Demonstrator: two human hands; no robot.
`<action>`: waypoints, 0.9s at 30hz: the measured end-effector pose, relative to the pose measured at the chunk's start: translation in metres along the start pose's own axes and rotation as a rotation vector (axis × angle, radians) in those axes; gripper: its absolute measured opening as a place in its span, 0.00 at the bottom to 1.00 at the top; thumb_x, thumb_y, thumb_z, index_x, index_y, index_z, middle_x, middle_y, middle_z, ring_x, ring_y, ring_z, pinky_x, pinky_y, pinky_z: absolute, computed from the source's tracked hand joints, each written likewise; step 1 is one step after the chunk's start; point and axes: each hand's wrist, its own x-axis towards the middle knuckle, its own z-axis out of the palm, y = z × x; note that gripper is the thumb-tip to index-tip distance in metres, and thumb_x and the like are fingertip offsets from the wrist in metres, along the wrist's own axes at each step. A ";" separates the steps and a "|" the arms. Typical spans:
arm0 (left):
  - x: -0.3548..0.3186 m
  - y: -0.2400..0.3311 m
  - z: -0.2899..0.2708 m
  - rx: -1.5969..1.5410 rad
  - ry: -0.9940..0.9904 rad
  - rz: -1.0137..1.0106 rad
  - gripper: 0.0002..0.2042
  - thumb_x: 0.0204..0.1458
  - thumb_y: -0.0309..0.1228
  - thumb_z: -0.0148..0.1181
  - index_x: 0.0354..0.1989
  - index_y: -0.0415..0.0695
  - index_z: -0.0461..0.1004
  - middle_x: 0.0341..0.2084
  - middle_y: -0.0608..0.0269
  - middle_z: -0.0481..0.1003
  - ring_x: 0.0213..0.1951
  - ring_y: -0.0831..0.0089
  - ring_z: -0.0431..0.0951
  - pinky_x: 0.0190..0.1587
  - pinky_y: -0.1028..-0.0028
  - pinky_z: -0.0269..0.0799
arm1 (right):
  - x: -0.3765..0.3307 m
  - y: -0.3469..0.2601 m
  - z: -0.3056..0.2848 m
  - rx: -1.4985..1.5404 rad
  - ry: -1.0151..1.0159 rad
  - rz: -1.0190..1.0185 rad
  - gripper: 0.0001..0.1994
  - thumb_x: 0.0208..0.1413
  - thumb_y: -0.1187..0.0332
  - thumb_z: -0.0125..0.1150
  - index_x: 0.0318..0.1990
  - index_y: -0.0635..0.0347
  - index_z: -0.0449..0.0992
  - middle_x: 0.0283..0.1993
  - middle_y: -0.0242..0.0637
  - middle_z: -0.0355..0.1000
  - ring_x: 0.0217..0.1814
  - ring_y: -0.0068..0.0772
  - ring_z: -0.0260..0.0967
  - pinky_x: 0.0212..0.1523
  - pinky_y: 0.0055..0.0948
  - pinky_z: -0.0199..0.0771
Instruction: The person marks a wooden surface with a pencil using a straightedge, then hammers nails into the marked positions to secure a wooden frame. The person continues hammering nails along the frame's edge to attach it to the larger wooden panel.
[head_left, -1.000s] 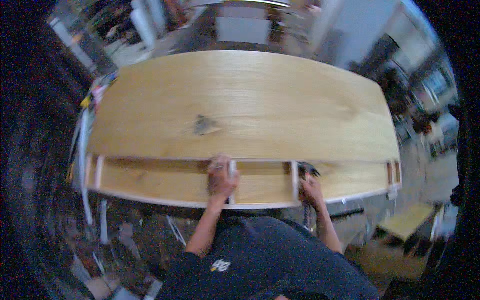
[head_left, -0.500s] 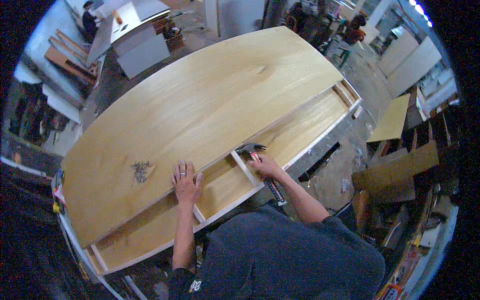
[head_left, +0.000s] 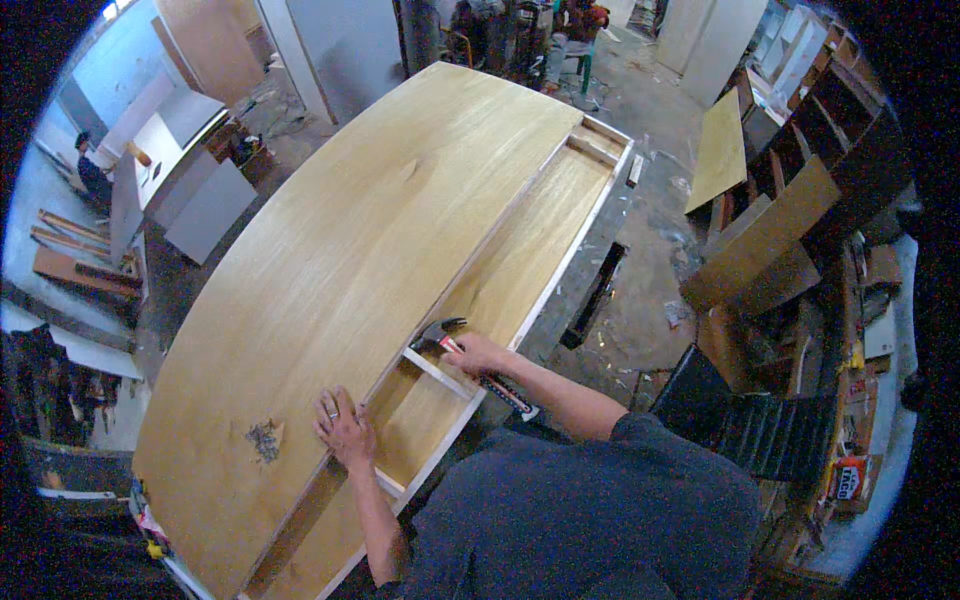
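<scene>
A large pale plywood sheet (head_left: 370, 230) with a curved far edge lies over a wooden frame (head_left: 545, 270), whose near strip shows open bays between crosspieces. My right hand (head_left: 475, 355) is closed around a claw hammer (head_left: 512, 398), gripping it high near the head, which rests by the sheet's near edge above a crosspiece (head_left: 438, 372). The handle end points back toward my body. My left hand (head_left: 345, 430), with a ring on one finger, lies with fingers outstretched on the sheet near its edge. Left of it, a small pile of nails (head_left: 264, 440) sits on the plywood.
A black chair (head_left: 740, 420) stands to my right, near leaning boards and shelving (head_left: 800, 190). A long dark piece (head_left: 597, 295) lies beside the frame. Far left is another table (head_left: 155, 165) with a person (head_left: 93, 180) by it; another person (head_left: 575, 35) sits at the back.
My view has turned to the right, so the panel sits more steeply and farther left in the picture. Both hands stay in about the same places on the work, the right still holding the hammer.
</scene>
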 end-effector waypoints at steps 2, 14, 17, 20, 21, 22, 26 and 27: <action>-0.001 0.000 -0.001 -0.007 0.007 0.013 0.30 0.64 0.50 0.47 0.74 0.55 0.58 0.75 0.58 0.53 0.76 0.54 0.48 0.74 0.45 0.40 | -0.002 -0.005 -0.002 0.036 -0.024 0.030 0.20 0.62 0.51 0.61 0.33 0.61 0.73 0.22 0.37 0.73 0.20 0.31 0.72 0.23 0.37 0.77; -0.001 0.002 0.000 -0.009 0.016 -0.003 0.29 0.64 0.49 0.48 0.72 0.54 0.61 0.75 0.59 0.54 0.75 0.55 0.49 0.74 0.46 0.41 | 0.009 0.009 0.000 0.012 -0.045 -0.041 0.19 0.61 0.52 0.62 0.40 0.61 0.74 0.24 0.40 0.74 0.20 0.29 0.73 0.21 0.34 0.77; -0.001 0.002 0.001 -0.045 0.050 -0.002 0.29 0.63 0.49 0.50 0.72 0.53 0.62 0.74 0.59 0.55 0.75 0.56 0.50 0.73 0.46 0.41 | 0.004 0.010 -0.002 0.234 -0.161 0.105 0.18 0.62 0.51 0.62 0.38 0.60 0.73 0.24 0.37 0.72 0.20 0.28 0.72 0.20 0.34 0.76; -0.001 -0.001 0.002 -0.051 0.080 0.006 0.30 0.62 0.49 0.52 0.71 0.53 0.63 0.73 0.58 0.57 0.75 0.57 0.50 0.74 0.46 0.42 | 0.001 0.006 -0.006 0.102 -0.077 0.021 0.25 0.56 0.44 0.62 0.34 0.63 0.78 0.29 0.43 0.77 0.29 0.38 0.77 0.32 0.40 0.78; 0.000 -0.002 0.003 -0.041 0.071 -0.009 0.30 0.62 0.49 0.52 0.71 0.52 0.63 0.73 0.58 0.57 0.75 0.57 0.50 0.74 0.46 0.42 | 0.000 0.003 -0.007 0.089 -0.070 0.010 0.26 0.55 0.43 0.62 0.33 0.63 0.79 0.29 0.43 0.78 0.30 0.39 0.77 0.34 0.41 0.78; 0.000 -0.003 0.003 -0.038 0.063 0.008 0.30 0.61 0.48 0.53 0.71 0.52 0.63 0.73 0.58 0.57 0.75 0.57 0.51 0.74 0.46 0.42 | 0.000 0.001 -0.009 0.119 -0.094 0.026 0.26 0.55 0.43 0.62 0.34 0.62 0.79 0.29 0.41 0.78 0.29 0.37 0.77 0.32 0.40 0.78; -0.001 -0.007 0.002 -0.058 0.036 -0.034 0.30 0.60 0.48 0.54 0.70 0.51 0.65 0.72 0.57 0.59 0.74 0.57 0.52 0.74 0.47 0.42 | -0.004 -0.008 -0.017 0.256 -0.232 0.099 0.18 0.64 0.52 0.61 0.34 0.58 0.70 0.22 0.31 0.68 0.20 0.24 0.68 0.20 0.30 0.74; -0.002 -0.007 0.002 -0.079 0.046 -0.042 0.30 0.60 0.48 0.55 0.69 0.51 0.66 0.72 0.57 0.59 0.74 0.57 0.52 0.74 0.47 0.42 | -0.006 -0.010 -0.018 0.371 -0.259 0.154 0.17 0.65 0.53 0.60 0.34 0.57 0.70 0.23 0.30 0.67 0.20 0.23 0.67 0.20 0.30 0.73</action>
